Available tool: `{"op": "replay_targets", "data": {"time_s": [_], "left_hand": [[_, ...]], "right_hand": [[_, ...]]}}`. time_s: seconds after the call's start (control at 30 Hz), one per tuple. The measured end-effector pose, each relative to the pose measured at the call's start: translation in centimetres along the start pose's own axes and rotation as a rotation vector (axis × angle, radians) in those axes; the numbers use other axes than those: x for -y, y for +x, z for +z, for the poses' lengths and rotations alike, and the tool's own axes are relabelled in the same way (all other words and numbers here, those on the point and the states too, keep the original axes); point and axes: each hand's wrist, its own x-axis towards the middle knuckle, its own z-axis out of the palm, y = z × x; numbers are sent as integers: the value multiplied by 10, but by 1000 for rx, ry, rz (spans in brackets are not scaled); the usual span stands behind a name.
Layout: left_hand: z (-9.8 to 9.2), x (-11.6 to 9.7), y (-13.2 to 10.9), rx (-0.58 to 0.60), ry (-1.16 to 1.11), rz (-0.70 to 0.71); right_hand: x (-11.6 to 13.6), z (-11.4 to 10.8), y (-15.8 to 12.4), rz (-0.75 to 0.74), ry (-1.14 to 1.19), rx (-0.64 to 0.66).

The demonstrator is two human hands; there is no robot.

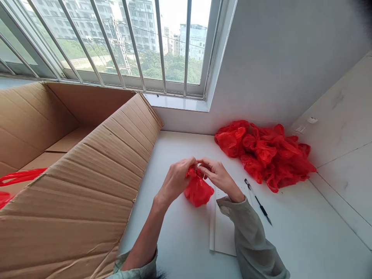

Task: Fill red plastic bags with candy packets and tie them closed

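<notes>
Over the white table, a small red plastic bag (200, 192) hangs with its bulging bottom below my fingers. My left hand (180, 174) is closed on the gathered top of the bag from the left. From the right, my right hand (216, 174) pinches at the same gathered top, close to the left fingertips. The exact finger grip is partly hidden by the hands. What is inside the bag, if anything, cannot be made out.
A large open cardboard box (95, 166) stands at the left, with red plastic (23, 176) inside. Several crumpled red bags (267, 151) lie in a heap against the wall. A pen (258, 202) and a white notebook (223, 232) rest on the table (180, 240). Behind is a barred window (145, 83).
</notes>
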Motion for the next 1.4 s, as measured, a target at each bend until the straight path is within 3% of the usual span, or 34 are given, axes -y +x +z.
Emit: {"op": "replay_targets", "data": {"time_s": [0.1,0.37,0.53,0.67,0.77,0.9,1.03,1.23,1.4], "left_hand": [[9,6,0,-66,143,39],[23,18,-3,-164,173,83],[15,18,-1,-184,103,88],[1,19,-1,-68,-71,54],[-5,20,-2,-17,-100,29],[-12,21,-4,-33,-59,45],[-18,21,-6,-34,-12,43],[-17,22,-5,44,14,-40],[-22,19,-5,76,35,-69]], "right_hand": [[-7,3,3,85,156,6],[-14,-4,6,196,400,58],[-10,-8,4,187,340,39],[-3,-5,2,123,168,40],[3,1,0,27,-88,-86],[2,12,1,-24,-458,-326],[-7,17,7,-17,-587,-435],[-19,8,9,50,-584,-382],[-20,-5,7,24,-390,-251]]}}
